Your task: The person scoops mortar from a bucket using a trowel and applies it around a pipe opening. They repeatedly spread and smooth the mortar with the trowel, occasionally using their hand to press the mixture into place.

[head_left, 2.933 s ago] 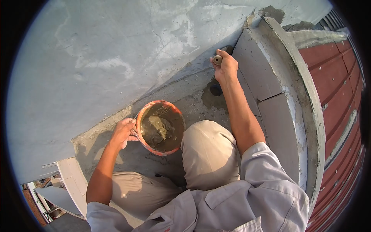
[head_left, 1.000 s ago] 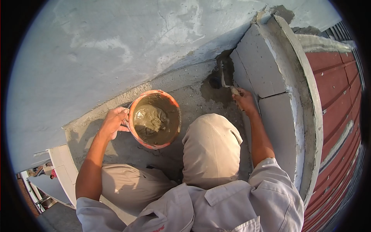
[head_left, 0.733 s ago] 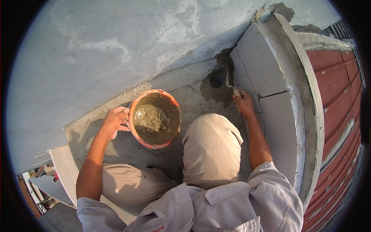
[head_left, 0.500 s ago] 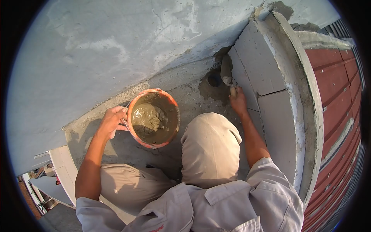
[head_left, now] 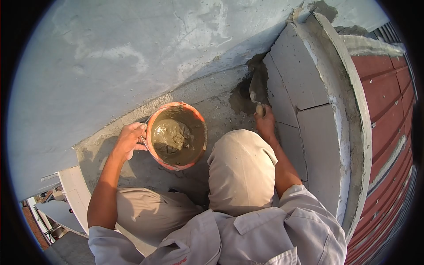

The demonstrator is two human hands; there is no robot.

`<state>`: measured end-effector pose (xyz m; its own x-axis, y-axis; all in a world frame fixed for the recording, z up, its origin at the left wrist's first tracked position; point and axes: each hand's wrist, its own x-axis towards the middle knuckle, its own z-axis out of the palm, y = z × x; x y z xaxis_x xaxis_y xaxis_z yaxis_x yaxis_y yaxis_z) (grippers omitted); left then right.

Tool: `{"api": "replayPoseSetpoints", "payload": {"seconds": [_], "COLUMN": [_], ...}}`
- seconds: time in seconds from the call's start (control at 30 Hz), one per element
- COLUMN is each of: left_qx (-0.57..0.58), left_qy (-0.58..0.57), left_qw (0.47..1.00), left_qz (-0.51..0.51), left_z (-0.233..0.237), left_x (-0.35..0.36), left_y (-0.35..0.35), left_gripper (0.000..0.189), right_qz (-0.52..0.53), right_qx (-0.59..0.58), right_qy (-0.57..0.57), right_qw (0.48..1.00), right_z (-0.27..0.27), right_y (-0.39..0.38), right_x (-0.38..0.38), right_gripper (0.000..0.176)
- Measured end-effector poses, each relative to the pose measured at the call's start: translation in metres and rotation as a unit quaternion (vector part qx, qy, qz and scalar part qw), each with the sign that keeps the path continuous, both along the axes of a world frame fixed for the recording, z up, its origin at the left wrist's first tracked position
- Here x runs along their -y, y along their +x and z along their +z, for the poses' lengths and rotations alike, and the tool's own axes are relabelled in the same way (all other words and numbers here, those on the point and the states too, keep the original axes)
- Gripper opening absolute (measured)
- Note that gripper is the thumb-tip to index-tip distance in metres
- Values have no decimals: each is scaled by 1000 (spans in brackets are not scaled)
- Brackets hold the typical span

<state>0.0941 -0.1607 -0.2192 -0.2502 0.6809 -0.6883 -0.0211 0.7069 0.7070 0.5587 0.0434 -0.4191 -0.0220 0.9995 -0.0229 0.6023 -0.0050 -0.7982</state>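
Observation:
My left hand (head_left: 131, 140) grips the wire handle at the left side of an orange bucket (head_left: 201, 118). Wet grey-brown mortar (head_left: 173, 136) lies inside the bucket, which tilts toward me. My right hand (head_left: 265, 121) is closed round the wooden handle of a trowel (head_left: 255, 88). The trowel's blade points away from me, into the corner between the wall and the block row. Dark wet mortar (head_left: 240, 104) coats the floor there, around a dark round hole (head_left: 244, 89) just left of the blade.
A grey plastered wall (head_left: 119, 53) rises ahead. Pale blocks (head_left: 320, 141) form a low wall on my right, with a concrete ledge (head_left: 353, 119) along it. Red metal roofing (head_left: 391, 128) lies beyond. My bent knee (head_left: 242, 170) stands between my arms.
My right hand and the trowel have moved a little left and toward me, and the blade has turned more edge-on. My left hand and the bucket stay nearly in place.

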Motion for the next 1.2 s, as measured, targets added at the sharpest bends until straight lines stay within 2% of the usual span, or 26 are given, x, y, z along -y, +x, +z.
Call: {"api": "replayPoseSetpoints", "payload": {"seconds": [0.07,0.17,0.27,0.37,0.47,0.57,0.67,0.77,0.83,0.87,0.93,1.07,1.2], "left_qx": [-3,-2,2,2,0,3,1,1,6,8,14,12,1], "left_qy": [3,2,6,5,3,-1,0,-2,3,5,9,8,4], "left_qw": [1000,1000,1000,1000,1000,1000,1000,1000,1000,1000,1000,1000,1000], "left_qz": [-3,-5,3,1,-7,-9,-9,-10,-12,-13,-14,-17,-11], "left_z": [-3,-2,-3,-3,-1,0,1,0,-3,-4,-6,-4,-2], "left_x": [0,-1,2,2,-2,-3,-1,0,0,-1,-3,-5,3], "left_y": [-1,0,-1,-1,-1,0,2,0,-3,-4,-2,1,2], "left_gripper": [30,29,29,29,30,30,30,30,30,30,30,29,29], "right_qz": [-27,-37,3,-5,28,31,95,157,85,46,0,-50,-49], "right_qx": [-15,-83,-95,-179,-89,-76,11,112,10,-42,-205,-471,-549], "right_qy": [-2,-200,-29,-81,-64,-150,-3,19,-149,-230,-291,-337,-339], "right_qw": [1000,975,995,980,994,985,995,981,985,971,935,813,763], "right_z": [-3,70,38,63,37,85,81,105,136,145,134,95,76], "right_y": [-8,-40,-32,-30,-18,-26,-7,21,10,2,-14,-63,-103], "right_x": [2,15,25,33,19,18,3,-23,-25,-23,-8,5,-2], "right_gripper": [52,54,52,54,53,50,48,48,42,39,34,28,24]}}
